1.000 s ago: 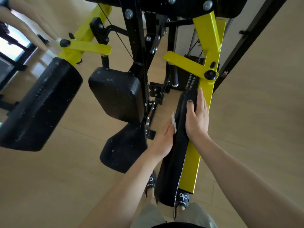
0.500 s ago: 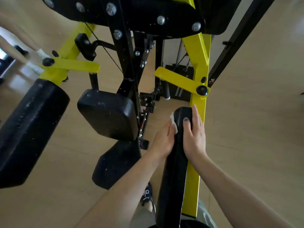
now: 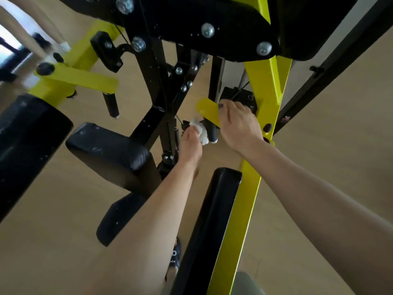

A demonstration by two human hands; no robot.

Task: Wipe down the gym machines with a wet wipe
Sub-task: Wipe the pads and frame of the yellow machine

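Observation:
A yellow and black gym machine fills the view. My left hand (image 3: 190,143) holds a crumpled white wet wipe (image 3: 200,129) beside the short black handle grip (image 3: 212,133) that hangs under the yellow lever (image 3: 207,110). My right hand (image 3: 238,122) lies over that yellow lever, fingers curled over its far edge. Below both hands runs the long black arm pad (image 3: 212,226), fixed to the yellow upright arm (image 3: 246,201).
A black seat pad (image 3: 114,150) and a second black pad (image 3: 121,216) sit left of my left arm. A large black roller pad (image 3: 25,141) is at far left with a mirrored yellow lever (image 3: 83,80). Black frame bars cross the middle. Wooden floor all around.
Both hands left the long black pad and moved up: the right hand onto the yellow lever, the left hand with the wipe to the handle grip. The camera moved closer.

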